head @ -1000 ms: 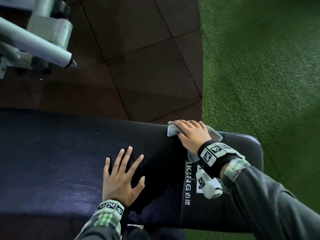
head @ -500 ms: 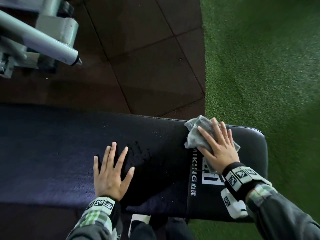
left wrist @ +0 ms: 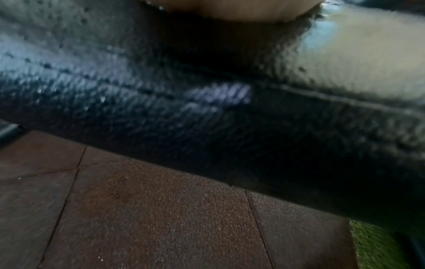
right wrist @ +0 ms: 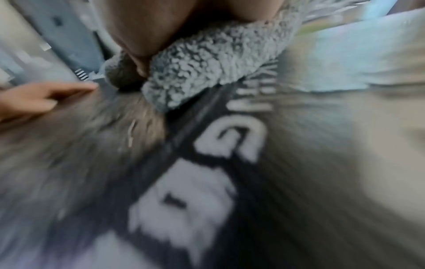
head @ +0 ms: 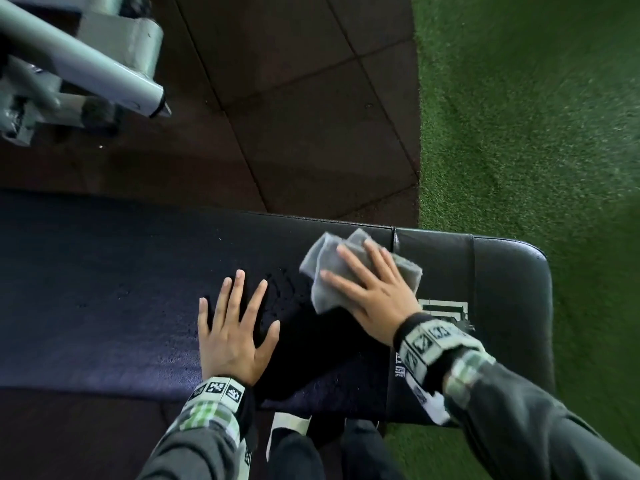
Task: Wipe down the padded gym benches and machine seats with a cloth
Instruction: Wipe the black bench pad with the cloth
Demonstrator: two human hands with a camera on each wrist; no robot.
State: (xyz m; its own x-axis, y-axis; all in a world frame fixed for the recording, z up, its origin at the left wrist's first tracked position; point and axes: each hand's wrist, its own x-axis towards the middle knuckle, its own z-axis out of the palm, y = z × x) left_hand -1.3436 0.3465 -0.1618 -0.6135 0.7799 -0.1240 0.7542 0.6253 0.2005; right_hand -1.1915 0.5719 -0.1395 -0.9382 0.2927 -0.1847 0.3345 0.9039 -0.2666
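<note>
Black padded bench (head: 138,289) is sitting on brown rubber floor tiles (head: 311,133); I'm resting my left hand (head: 235,334) flat on it, grey cloth (head: 325,268) lying under my right hand (head: 377,296)

Padded leather-look desk, fuzzy cloth, rubber and turf floor

You have a black padded desk (head: 502,306) covered in grained, leather-like vinyl with a soft sheen; the left wrist view shows its pebbled grain and a stitched seam (left wrist: 345,98) along the side, and white printed lettering (right wrist: 232,143) sits flat on it. Fine droplets (head: 277,282) speckle its middle part. Your cloth (head: 329,268) is grey, thick and nubby, a looped microfibre pile, matt. The far floor is dark brown rubber tile (head: 311,133), grainy and matt, with thin joints. To the right lies green artificial turf (head: 536,133), short and rough. Far left, the machine frame (head: 86,64) is smooth painted metal, pale grey, slightly glossy.
</note>
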